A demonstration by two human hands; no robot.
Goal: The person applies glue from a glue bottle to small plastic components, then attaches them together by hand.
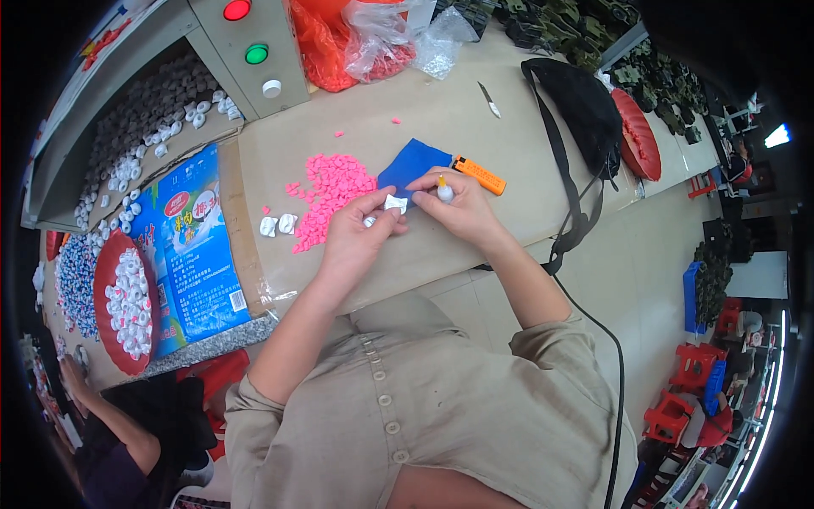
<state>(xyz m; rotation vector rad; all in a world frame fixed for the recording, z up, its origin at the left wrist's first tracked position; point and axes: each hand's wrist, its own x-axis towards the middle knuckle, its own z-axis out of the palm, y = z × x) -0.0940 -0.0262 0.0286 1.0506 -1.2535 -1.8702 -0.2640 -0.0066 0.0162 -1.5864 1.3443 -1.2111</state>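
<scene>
Centre of the frame: your left hand [354,237] is pinching a small white piece [396,203]; your right hand [466,208] is gripping a yellow-tipped white bottle [445,194] just beside it. Pink pieces [332,187] are lying heaped left of centre.

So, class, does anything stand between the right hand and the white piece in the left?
Nothing visible does; the right hand is right beside the white piece in the left hand, and the small bottle sits farther right.
</scene>
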